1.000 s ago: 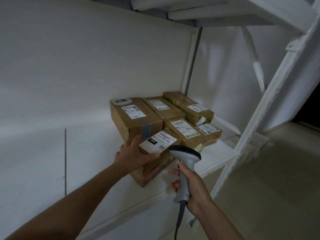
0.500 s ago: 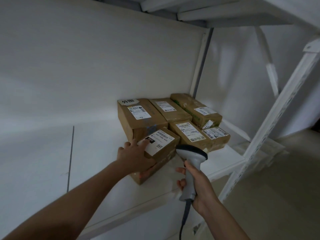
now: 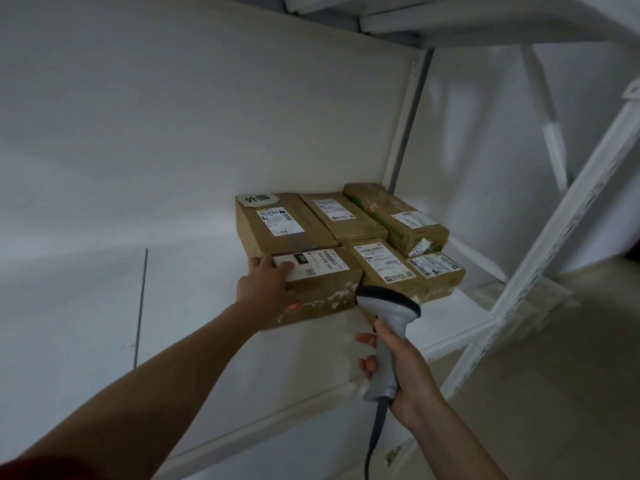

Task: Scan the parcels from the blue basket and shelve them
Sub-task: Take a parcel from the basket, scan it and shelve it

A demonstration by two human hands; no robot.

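Front-left parcel sits flat on the white shelf, label up, flush against the taller box behind and the parcel to its right, we judge to keep the block tight. Our left hand lies flat on its near-left corner, palm pressing, not wrapped round it. Our right hand grips the scanner handle, head near the parcels, ready to scan. Blue basket out of view
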